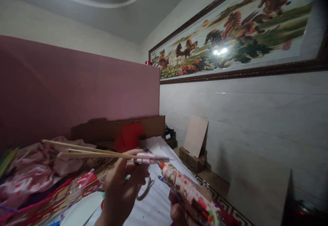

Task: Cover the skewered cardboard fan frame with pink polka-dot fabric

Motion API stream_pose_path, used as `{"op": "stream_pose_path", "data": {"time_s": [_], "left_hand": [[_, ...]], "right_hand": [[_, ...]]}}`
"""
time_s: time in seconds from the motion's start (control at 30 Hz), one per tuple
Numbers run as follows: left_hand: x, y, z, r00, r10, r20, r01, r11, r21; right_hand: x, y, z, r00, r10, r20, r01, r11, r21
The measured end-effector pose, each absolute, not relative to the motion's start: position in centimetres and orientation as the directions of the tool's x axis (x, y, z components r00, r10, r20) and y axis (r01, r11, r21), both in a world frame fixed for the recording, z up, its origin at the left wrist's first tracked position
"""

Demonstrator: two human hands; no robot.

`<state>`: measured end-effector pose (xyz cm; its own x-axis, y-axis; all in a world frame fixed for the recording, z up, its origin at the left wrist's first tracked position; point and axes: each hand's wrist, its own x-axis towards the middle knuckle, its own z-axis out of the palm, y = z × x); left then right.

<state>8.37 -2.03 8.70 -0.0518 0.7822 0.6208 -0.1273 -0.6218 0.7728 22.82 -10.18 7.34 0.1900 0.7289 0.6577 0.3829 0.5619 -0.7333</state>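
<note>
My left hand (pixel 125 181) pinches several thin bamboo sticks (pixel 87 151), whose bare ends point left. At their right end is a pink-and-white wrapped piece (pixel 148 157) with a thin pointed tip. My right hand (pixel 180 205) is closed around what looks like a glue gun (pixel 189 190) with a flower-patterned cover. Its orange nozzle sits just below the wrapped piece; I cannot tell whether they touch. A ring-shaped object (pixel 145 190) lies on the white table (pixel 153 205) behind my left hand.
Pink cloth (pixel 61 157) and a pile of sticks (pixel 58 198) lie on the left, near a white plate (pixel 82 209). Red card (pixel 132 135) and a small brown cup (pixel 142 140) stand at the back. A cardboard box (pixel 191 159) is on the floor by the wall.
</note>
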Motion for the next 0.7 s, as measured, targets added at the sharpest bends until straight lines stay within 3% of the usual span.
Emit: {"op": "stream_pose_path", "data": {"time_s": [0.13,0.23,0.43,0.7], "left_hand": [[7.9,-1.5,8.4,-0.028,0.738,0.674,-0.043,-0.675,0.737],[7.4,-0.8,7.9,0.039,0.649,0.760,0.032,-0.761,0.648],[7.1,-0.2,7.5,0.068,0.579,0.813,0.129,-0.813,0.568],[6.9,-0.5,7.8,0.102,0.451,0.886,0.285,-0.867,0.409]], "right_hand": [[22.8,-10.3,7.1,0.191,0.728,0.658,0.410,0.550,-0.727],[22.9,-10.3,6.8,0.209,0.710,0.673,0.463,0.534,-0.707],[23.1,-10.2,6.4,0.164,0.661,0.732,0.677,0.464,-0.571],[22.8,-10.2,6.8,0.112,0.626,0.772,0.746,0.460,-0.481]]}}
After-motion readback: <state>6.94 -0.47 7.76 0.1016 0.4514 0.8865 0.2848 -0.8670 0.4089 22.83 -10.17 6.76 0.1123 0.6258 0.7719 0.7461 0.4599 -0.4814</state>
